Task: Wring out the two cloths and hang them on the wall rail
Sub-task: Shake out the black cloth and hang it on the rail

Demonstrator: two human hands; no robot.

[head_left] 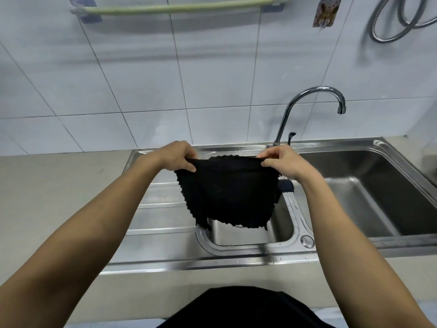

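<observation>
A black cloth point(227, 192) with a wavy edge hangs spread out above the small sink basin point(250, 235). My left hand point(176, 156) pinches its upper left corner and my right hand point(282, 162) pinches its upper right corner. A second dark cloth point(286, 185) lies bunched on the sink divider, just below my right wrist and mostly hidden. The pale green wall rail point(179, 7) runs along the tiled wall at the top, bare, well above both hands.
A chrome faucet point(307, 100) arches toward the right behind the sink. A large basin point(378, 192) lies to the right, a ribbed drainboard point(160, 209) to the left. A wall hook point(326, 13) and a metal hose point(399, 20) hang at upper right.
</observation>
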